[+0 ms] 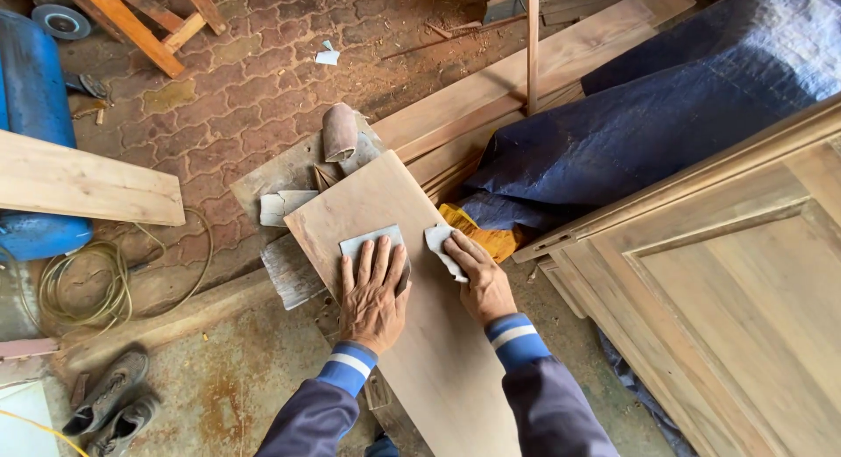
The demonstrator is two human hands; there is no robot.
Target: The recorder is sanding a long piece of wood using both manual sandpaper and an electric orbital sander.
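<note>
Pressing flat, the left hand (374, 290) pins grey sandpaper (372, 243) to the wooden board (420, 334); the right hand (480, 277) pinches another scrap (438, 242) at its edge. Nearby: sandpaper roll (339, 131), blue tarp (666, 115), panelled door (736, 299).

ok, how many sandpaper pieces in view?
3. One sheet flat under the left hand on the board; one piece pinched in the right hand; one roll beyond the board. More may be hidden.

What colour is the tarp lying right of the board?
Dark blue tarp, seen in the head view.
</note>
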